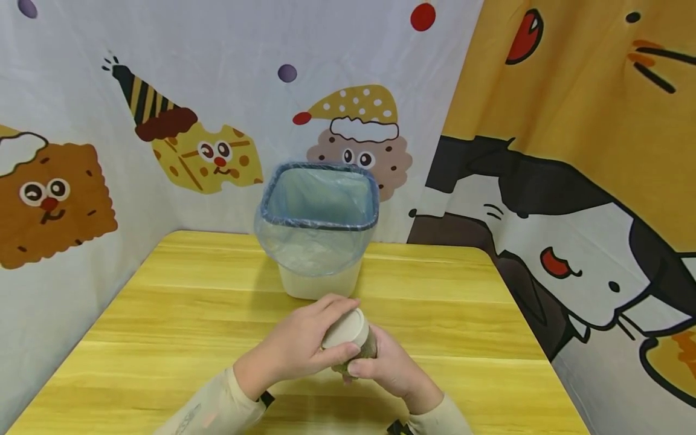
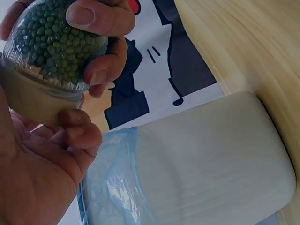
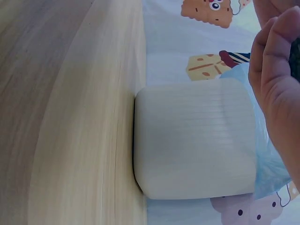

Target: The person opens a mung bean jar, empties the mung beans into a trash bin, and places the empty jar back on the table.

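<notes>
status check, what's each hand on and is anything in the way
Left grip on lid, right grip round jar. Jar tilted, lid on, small green beans inside. Bag-lined bin beyond, not blocking.

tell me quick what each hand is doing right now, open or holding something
Left hand: closed, gripping the pale lid.
Right hand: closed, holding the clear jar of green beans.
</notes>
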`<state>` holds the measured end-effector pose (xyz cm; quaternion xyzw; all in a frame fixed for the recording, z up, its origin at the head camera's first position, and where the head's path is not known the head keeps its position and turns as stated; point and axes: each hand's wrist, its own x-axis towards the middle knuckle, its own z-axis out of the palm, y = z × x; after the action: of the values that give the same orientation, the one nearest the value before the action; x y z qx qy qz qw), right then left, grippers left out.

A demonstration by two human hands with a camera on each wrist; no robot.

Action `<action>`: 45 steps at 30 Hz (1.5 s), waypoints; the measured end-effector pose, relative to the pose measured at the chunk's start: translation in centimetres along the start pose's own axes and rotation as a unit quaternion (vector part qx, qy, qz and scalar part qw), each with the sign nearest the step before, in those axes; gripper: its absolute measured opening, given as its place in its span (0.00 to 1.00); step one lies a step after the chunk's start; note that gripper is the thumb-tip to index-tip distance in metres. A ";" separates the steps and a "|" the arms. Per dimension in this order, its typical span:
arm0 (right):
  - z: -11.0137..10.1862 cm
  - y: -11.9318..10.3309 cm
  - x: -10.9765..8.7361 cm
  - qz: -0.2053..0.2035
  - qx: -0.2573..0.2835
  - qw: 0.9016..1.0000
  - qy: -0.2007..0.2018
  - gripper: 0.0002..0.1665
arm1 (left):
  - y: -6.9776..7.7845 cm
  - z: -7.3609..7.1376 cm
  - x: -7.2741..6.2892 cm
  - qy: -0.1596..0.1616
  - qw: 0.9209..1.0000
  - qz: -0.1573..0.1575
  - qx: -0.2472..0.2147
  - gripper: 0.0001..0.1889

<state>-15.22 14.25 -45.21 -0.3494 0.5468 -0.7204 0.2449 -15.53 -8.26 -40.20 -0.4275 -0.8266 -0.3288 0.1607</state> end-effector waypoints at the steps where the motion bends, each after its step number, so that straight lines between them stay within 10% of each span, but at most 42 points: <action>1: 0.1 0.1 0.0 -0.001 -0.004 1.000 0.004 0.28 | 0.0 0.1 0.1 -0.004 1.000 -0.002 0.002 0.31; 13: 0.5 0.3 -0.5 0.002 -0.088 0.992 0.085 0.35 | 0.0 1.0 0.9 0.038 0.999 0.022 0.030 0.30; 23: 1.1 0.5 -0.4 0.058 -0.246 0.941 0.224 0.42 | 0.4 2.2 1.0 0.053 0.994 -0.073 0.065 0.27; 27: 0.6 0.6 -0.5 0.055 -0.219 0.954 0.196 0.40 | 0.5 1.8 0.8 0.026 0.994 -0.094 0.051 0.29; 34: -0.7 0.2 -1.0 -0.008 -0.075 0.996 0.044 0.31 | 0.2 0.1 1.0 0.005 1.000 -0.023 0.014 0.32; 45: -1.4 0.6 -1.0 -0.035 -0.039 0.998 -0.021 0.29 | 0.1 -0.7 1.3 -0.050 0.997 0.007 -0.065 0.33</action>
<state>-15.62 15.67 -46.28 -0.3921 0.5568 -0.6993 0.2172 -16.22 -7.86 -38.95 -0.4587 -0.8076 -0.3588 0.0933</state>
